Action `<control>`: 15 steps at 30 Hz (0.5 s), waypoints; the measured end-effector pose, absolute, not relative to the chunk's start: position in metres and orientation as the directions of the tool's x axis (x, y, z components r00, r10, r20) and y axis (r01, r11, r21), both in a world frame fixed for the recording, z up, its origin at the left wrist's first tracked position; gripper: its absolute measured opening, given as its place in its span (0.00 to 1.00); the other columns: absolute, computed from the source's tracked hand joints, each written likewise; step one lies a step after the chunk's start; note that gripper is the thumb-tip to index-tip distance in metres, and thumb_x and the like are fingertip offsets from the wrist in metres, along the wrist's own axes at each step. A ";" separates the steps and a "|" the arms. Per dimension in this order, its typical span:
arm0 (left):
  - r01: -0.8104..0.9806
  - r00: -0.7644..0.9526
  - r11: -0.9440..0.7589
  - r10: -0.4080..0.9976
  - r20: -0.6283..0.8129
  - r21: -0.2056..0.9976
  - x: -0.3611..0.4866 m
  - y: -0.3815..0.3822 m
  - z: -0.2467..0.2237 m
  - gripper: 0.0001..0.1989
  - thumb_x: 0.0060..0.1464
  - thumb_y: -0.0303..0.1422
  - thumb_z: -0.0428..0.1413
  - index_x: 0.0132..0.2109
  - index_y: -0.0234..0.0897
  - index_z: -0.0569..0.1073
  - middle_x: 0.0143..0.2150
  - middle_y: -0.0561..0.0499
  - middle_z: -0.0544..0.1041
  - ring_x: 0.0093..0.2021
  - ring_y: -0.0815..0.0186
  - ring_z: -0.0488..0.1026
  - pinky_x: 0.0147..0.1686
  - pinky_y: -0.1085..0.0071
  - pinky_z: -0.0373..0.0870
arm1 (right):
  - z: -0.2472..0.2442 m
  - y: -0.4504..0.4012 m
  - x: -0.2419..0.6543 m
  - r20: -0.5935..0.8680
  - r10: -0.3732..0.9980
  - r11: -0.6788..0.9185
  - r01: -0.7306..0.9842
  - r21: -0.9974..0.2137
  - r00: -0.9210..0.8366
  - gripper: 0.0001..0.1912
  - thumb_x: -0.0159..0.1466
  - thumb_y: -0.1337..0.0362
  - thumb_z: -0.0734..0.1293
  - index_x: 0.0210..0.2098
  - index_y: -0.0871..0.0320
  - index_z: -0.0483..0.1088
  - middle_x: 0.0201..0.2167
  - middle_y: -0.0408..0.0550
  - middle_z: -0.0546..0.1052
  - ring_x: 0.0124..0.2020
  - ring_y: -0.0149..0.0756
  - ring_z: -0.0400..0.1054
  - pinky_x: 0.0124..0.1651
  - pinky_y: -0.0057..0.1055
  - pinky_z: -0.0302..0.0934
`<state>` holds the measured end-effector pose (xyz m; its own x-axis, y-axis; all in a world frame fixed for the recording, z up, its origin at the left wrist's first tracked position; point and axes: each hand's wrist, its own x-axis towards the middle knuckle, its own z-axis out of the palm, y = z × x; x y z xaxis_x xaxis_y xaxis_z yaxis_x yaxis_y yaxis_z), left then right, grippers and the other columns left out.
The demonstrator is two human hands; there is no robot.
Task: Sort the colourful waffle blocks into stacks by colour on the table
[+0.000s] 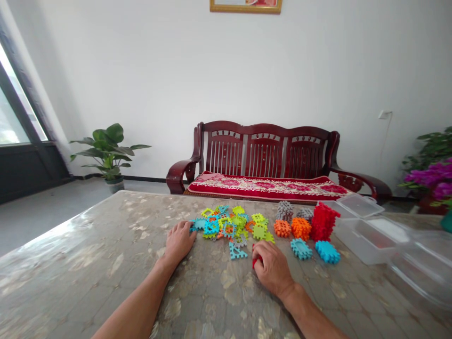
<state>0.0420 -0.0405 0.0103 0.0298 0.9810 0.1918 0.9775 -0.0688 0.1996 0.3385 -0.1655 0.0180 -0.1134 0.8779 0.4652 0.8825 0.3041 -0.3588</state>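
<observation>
My right hand (272, 264) is curled over a red toothed-edge plastic building piece (256, 262) at the near right of a loose pile. Most of that piece is hidden beneath the fingers. At the pile's left edge, my left hand (179, 241) rests on the table, fingers extended, beside a blue toothed piece (199, 223). Between both hands lie mixed pieces in blue, green, orange and grey, among them a green square (259, 232) and a blue triangle (238, 251). To the right stand sorted stacks: red (324, 222), orange (301, 228), grey (285, 211) and blue (327, 252).
A clear plastic box (367, 240) with its lid (360, 205) stands on the right of the patterned table (116, 282). Another clear container (423, 278) is nearer me. Behind the table is a wooden bench (266, 155); a potted plant (113, 150) stands left.
</observation>
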 end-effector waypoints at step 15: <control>0.977 0.028 -0.071 0.978 0.206 0.203 0.043 -0.041 0.011 0.21 0.62 0.38 0.47 0.58 0.39 0.72 0.61 0.42 0.71 0.58 0.53 0.69 0.57 0.58 0.62 | 0.005 -0.162 0.340 0.450 0.886 0.316 0.858 -0.405 -0.114 0.30 0.51 0.79 0.59 0.52 0.57 0.70 0.50 0.50 0.75 0.53 0.39 0.67 0.59 0.33 0.58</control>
